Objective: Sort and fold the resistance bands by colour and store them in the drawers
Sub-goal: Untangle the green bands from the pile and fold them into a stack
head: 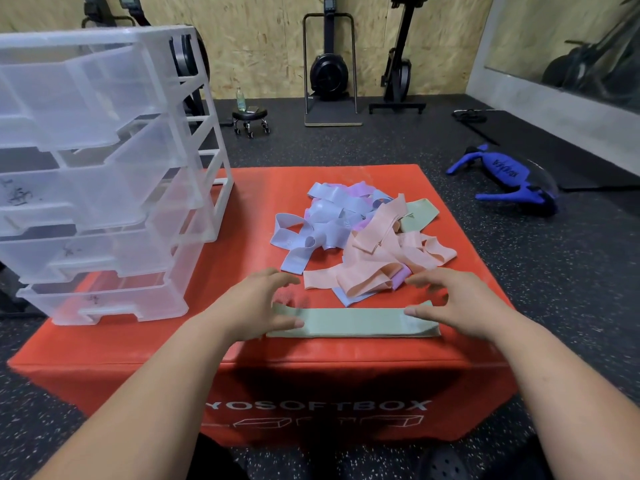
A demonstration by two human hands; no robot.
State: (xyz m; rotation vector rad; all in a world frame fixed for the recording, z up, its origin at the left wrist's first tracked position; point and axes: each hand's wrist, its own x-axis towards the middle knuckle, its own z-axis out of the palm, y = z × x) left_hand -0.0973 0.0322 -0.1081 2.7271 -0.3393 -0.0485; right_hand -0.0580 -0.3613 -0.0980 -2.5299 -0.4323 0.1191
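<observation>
A flat stack of green bands (pixel 353 323) lies along the front of the red soft box (pixel 242 355). My left hand (pixel 258 303) hovers over its left end, fingers spread, thumb touching the band. My right hand (pixel 457 303) sits over the right end, thumb on the band, fingers arched. Behind lies a loose pile: blue bands (pixel 311 233), peach bands (pixel 381 258), a purple band (pixel 360 190) and one more green band (pixel 420 213). The clear plastic drawer tower (pixel 104 174) stands on the box's left side, drawers partly pulled out.
Black rubber floor surrounds the box. A blue exercise device (pixel 505 174) lies on the floor to the right. A small wheeled stool (pixel 250 121) with a bottle and upright gym machines (pixel 329 71) stand by the far wall.
</observation>
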